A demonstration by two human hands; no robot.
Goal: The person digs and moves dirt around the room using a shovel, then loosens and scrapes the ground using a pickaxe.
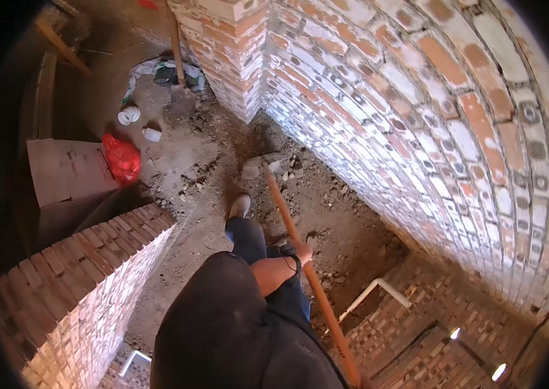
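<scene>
My left hand [301,251], with a dark band at the wrist, is closed around the orange-brown wooden handle of a shovel [290,223]. The handle slants from the bottom edge up to a grey blade [264,166] resting on the broken dirt near the foot of the brick wall. My left arm in its dark sleeve reaches across my body to the handle. My right hand does not show; the handle's upper end runs out at the bottom of the view. One of my shoes [240,206] stands on the dirt just short of the blade.
A whitewashed brick wall [378,123] rises on the right; a low brick wall [99,259] stands on the left. Another shovel [176,48] leans at the corner. A red plastic bag [120,159], cardboard [70,170] and a white pipe [384,285] lie around.
</scene>
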